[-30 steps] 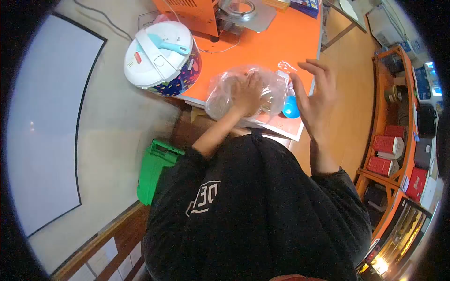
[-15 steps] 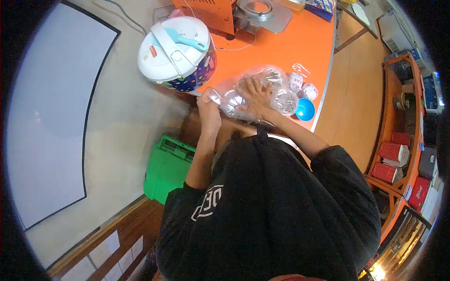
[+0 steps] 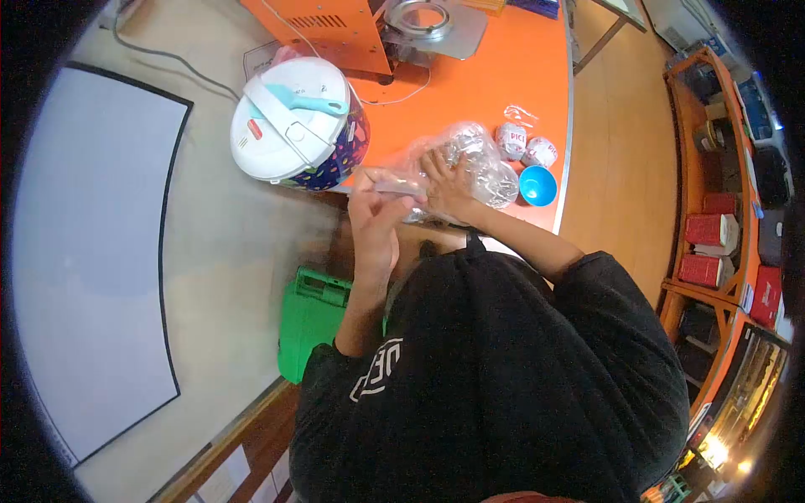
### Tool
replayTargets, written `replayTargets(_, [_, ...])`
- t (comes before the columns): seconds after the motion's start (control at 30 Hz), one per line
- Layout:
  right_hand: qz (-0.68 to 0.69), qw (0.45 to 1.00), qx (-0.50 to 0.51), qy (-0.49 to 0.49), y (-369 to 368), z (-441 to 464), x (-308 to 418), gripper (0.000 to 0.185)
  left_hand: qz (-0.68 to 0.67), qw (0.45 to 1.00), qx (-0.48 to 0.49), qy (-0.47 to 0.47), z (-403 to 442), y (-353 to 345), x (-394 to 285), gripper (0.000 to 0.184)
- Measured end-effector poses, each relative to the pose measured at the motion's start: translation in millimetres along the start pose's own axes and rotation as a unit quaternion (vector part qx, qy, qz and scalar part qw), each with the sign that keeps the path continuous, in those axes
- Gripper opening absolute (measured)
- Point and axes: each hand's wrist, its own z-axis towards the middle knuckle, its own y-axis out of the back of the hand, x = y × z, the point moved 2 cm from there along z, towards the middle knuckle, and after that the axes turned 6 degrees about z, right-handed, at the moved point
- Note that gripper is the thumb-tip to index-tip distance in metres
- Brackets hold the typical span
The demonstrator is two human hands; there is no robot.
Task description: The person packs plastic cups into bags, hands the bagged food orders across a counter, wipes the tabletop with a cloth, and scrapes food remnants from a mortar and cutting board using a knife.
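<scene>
A clear plastic bag (image 3: 485, 159) lies bunched on the orange table, with shiny, rounded, see-through shapes inside that I cannot make out. My left hand (image 3: 375, 220) pinches the gathered end of the bag at its left side, lifted a little off the tabletop. Across the bag's middle rests my right hand (image 3: 450, 186), its fingers spread and pressing on the plastic. A blue bowl (image 3: 537, 186) stands just right of the bag. Behind it sit two round white wrapped packs (image 3: 511, 141) with red lettering, touching the bag's right side or very near it.
A white-lidded rice bucket (image 3: 293, 117) with a light-blue scoop (image 3: 314, 102) on top stands at the table's left edge. At the back is an orange machine (image 3: 327, 38) with a metal plate. A green bin (image 3: 312, 323) sits below left; shelves (image 3: 692, 168) stand at right.
My left hand has turned and drawn the bag's end inward, closer to my right hand. The right hand stays on the bag. The whole view has shifted slightly.
</scene>
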Motion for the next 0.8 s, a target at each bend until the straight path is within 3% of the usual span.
replayTargets(0.07, [-0.028, 0.997, -0.062, 0.045, -1, -5, -1, 0.072, 0.027, 0.999, 0.009, 0.021, 5, 5, -1, 0.023])
replayTargets(0.17, [-0.096, 0.990, -0.063, 0.080, 42, -15, -8, 0.063, 0.043, 0.997, 0.033, 0.056, 13, 17, -8, 0.027])
replayTargets(0.2, [-0.189, 0.979, -0.035, 0.070, 65, -20, -12, 0.047, 0.033, 0.995, 0.044, 0.078, 14, 20, -10, 0.029])
replayTargets(0.27, [-0.397, 0.893, 0.209, -0.025, 94, -25, -50, 0.030, 0.034, 0.994, 0.051, 0.085, 17, 25, -11, 0.028])
replayTargets(0.37, [-0.432, 0.884, 0.177, -0.041, 161, -45, -75, 0.022, 0.074, 0.991, 0.067, 0.090, 17, 24, -15, 0.026])
replayTargets(0.43, [-0.220, 0.962, 0.016, 0.158, 199, -56, -64, 0.023, 0.111, 0.987, 0.075, 0.087, 17, 25, -16, 0.023])
replayTargets(0.47, [-0.309, 0.928, -0.057, 0.198, 203, -63, -60, 0.034, 0.194, 0.975, 0.070, 0.088, 19, 31, -14, 0.022])
replayTargets(0.5, [-0.310, 0.929, -0.055, 0.196, 201, -63, -63, 0.034, 0.276, 0.955, 0.063, 0.088, 20, 37, -12, 0.020])
replayTargets(0.53, [-0.319, 0.921, -0.191, 0.119, 205, -61, -69, 0.025, 0.274, 0.955, 0.062, 0.089, 23, 41, -9, 0.020])
replayTargets(0.57, [-0.323, 0.907, -0.258, 0.083, 206, -57, -78, 0.020, 0.420, 0.903, 0.032, -0.081, 30, 45, -12, 0.022])
replayTargets(0.6, [-0.320, 0.890, -0.321, 0.046, 207, -54, -88, 0.016, 0.544, 0.802, -0.001, -0.245, 33, 45, -11, 0.023])
replayTargets(0.63, [-0.049, 0.986, -0.130, -0.096, 202, -44, -112, 0.016, 0.545, 0.802, -0.004, -0.243, 37, 46, 1, 0.023])
replayTargets(0.67, [0.227, 0.944, 0.078, -0.225, 192, -41, -124, 0.016, 0.278, 0.954, 0.036, -0.110, 43, 48, 20, 0.030])
replayTargets(0.7, [0.226, 0.945, 0.079, -0.222, 196, -39, -112, 0.016, -0.022, 0.997, 0.073, 0.034, 50, 40, 34, 0.037])
replayTargets(0.77, [0.093, 0.992, -0.071, 0.049, 207, -30, -63, 0.015, -0.011, 0.985, 0.170, 0.000, 61, 16, 48, 0.044])
replayTargets(0.8, [0.082, 0.994, -0.040, 0.068, 208, -25, -43, 0.014, -0.009, 0.985, 0.171, -0.001, 67, 10, 55, 0.044])
